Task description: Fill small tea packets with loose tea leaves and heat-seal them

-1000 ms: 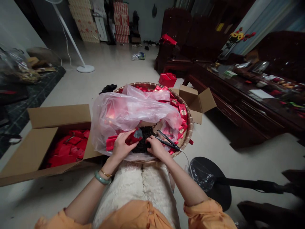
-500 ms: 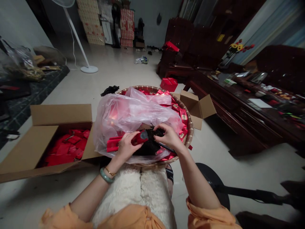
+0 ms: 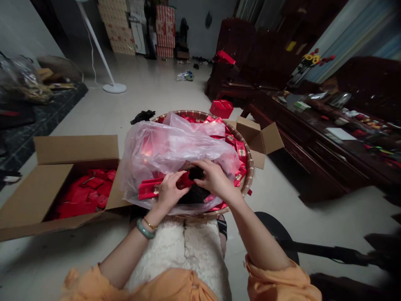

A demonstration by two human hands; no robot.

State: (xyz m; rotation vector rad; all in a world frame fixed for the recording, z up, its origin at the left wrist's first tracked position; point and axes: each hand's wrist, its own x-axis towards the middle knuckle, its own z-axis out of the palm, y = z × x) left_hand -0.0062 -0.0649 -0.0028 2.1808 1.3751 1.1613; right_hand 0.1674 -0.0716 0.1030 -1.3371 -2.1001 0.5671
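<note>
My left hand (image 3: 171, 190) is closed around a small red pouch (image 3: 185, 179), its mouth turned to the right. At that mouth, my right hand (image 3: 214, 179) pinches a clump of dark, crinkled dried leaves (image 3: 196, 172) between thumb and fingers. Below the hands lies a dark heap (image 3: 196, 195) of what looks like the same stuff, partly hidden. Flat red pouches (image 3: 147, 190) lie just left of my left hand. A pinkish clear plastic bag (image 3: 175, 142) spreads over the round woven basket (image 3: 251, 167), where many filled red packets (image 3: 240, 151) show at the right.
An open cardboard box (image 3: 77, 150) with red packets stands on the floor at the left. Behind the basket to the right are a smaller open carton (image 3: 260, 136) and a red box (image 3: 222, 108). A black round stand base (image 3: 275, 236) is near my right arm.
My right hand has brought the dark clump left, against the pouch's mouth. A dark stick-like tool seen under the right hand no longer shows. The view has shifted slightly.
</note>
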